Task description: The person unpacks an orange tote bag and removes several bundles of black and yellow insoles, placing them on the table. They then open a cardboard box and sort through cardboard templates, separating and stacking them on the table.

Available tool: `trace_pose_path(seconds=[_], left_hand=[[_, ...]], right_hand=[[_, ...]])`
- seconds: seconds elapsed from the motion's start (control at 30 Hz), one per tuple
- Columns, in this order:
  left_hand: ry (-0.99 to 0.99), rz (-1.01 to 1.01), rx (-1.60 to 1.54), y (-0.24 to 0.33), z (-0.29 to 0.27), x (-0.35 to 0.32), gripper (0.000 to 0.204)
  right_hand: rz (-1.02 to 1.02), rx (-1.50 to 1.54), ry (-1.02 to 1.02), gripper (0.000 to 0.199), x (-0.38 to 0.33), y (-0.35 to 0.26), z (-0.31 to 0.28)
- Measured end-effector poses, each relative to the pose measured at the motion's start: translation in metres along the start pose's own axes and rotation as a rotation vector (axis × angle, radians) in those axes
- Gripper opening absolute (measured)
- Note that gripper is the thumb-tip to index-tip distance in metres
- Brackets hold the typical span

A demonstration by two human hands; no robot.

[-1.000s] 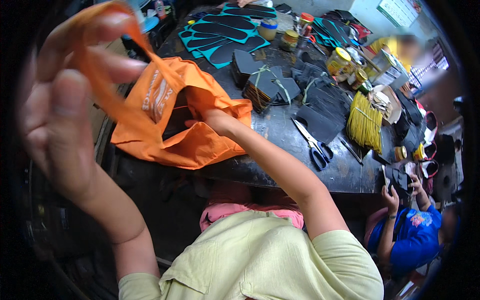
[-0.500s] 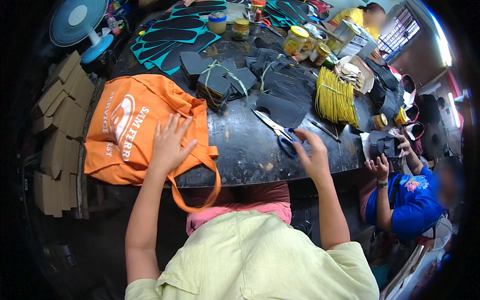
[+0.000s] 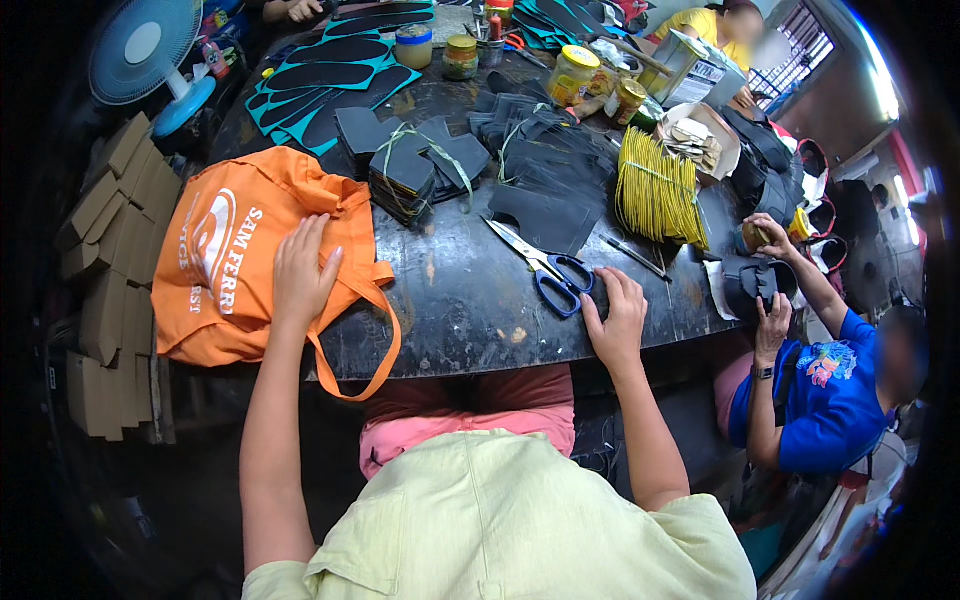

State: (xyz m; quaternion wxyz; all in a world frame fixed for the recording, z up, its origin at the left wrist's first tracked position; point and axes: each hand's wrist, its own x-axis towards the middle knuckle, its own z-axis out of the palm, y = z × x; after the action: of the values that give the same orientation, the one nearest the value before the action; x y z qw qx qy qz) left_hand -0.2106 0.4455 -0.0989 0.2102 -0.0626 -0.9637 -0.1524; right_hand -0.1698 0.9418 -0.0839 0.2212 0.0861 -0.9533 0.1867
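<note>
My left hand (image 3: 302, 272) lies flat, fingers spread, on an orange cloth bag (image 3: 232, 262) at the left end of a dark worktable (image 3: 468, 300). One bag handle (image 3: 362, 330) hangs over the table's near edge. My right hand (image 3: 616, 316) rests open on the table at its near edge, touching the blue handles of a pair of scissors (image 3: 545, 268). A tied bundle of dark cut pieces (image 3: 412, 168) sits just beyond the bag.
Yellow strips in a tied bundle (image 3: 655, 190), stacks of dark cut pieces (image 3: 545, 150), jars (image 3: 573, 74) and teal-edged insoles (image 3: 330, 70) crowd the far table. A person in blue (image 3: 825, 390) works at the right end. A blue fan (image 3: 150, 60) and cardboard stacks (image 3: 105, 270) stand left.
The bag, held up a second ago, now lies flat on the table under my left hand. My right hand has left the bag and moved right to the scissors.
</note>
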Motion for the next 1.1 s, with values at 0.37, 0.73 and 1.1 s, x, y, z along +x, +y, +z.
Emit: trace_pose_path(seconds=[0.37,0.73,1.1], left_hand=[[0.018,-0.035,0.0,0.002,0.001,0.002,0.056],[0.046,-0.026,-0.032,-0.003,0.006,-0.002,0.055],[0.054,0.002,-0.043,-0.006,0.005,-0.005,0.051]], right_hand=[[0.017,0.036,0.032,0.039,-0.003,0.005,0.004],[0.015,-0.008,0.048,0.037,-0.003,0.001,0.006],[0.012,-0.042,0.05,0.036,-0.002,0.002,0.01]])
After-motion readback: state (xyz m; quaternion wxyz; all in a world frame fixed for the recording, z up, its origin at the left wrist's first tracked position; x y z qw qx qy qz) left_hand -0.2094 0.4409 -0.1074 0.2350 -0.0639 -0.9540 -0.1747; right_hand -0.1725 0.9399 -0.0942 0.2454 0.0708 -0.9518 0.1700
